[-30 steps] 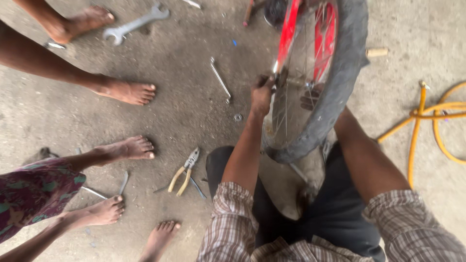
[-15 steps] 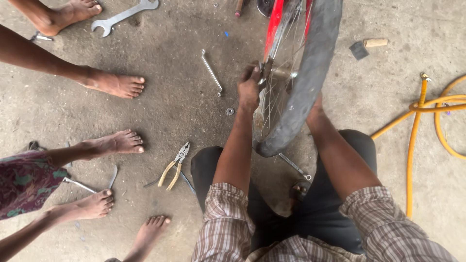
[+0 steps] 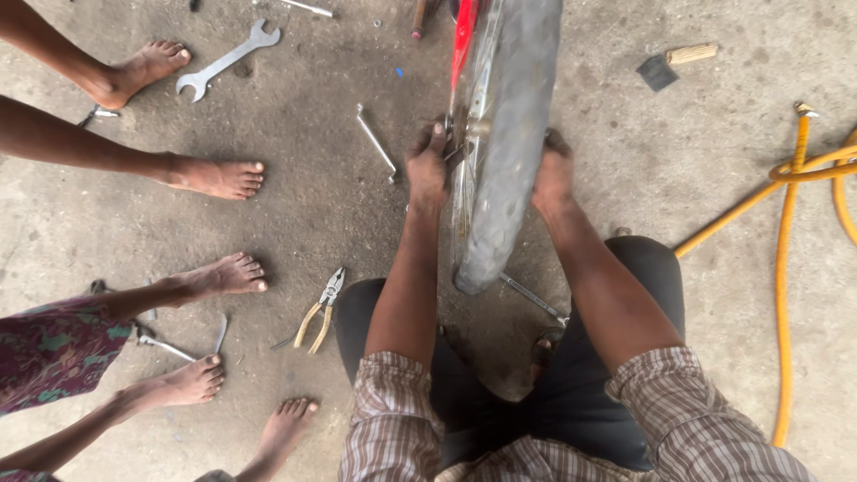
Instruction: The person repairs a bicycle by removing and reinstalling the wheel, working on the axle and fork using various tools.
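A bicycle wheel with a grey tyre (image 3: 513, 134) stands upright in front of me, held in a red frame (image 3: 463, 36). My left hand (image 3: 427, 165) grips the axle area on the wheel's left side. My right hand (image 3: 553, 170) presses on the hub from the right side, fingers curled behind the tyre. What each hand pinches at the axle is hidden by the tyre and spokes. I squat with my knees on either side of the wheel.
On the concrete floor lie yellow-handled pliers (image 3: 321, 312), a slim spanner (image 3: 375, 141), a large spanner (image 3: 228, 60) and a yellow hose (image 3: 786, 250) at right. Bare feet of other people stand at left (image 3: 214, 177), (image 3: 219, 277), (image 3: 178, 384).
My view has swung so the wheel is seen edge-on. My right hand has come up onto the hub; my left stays at the axle.
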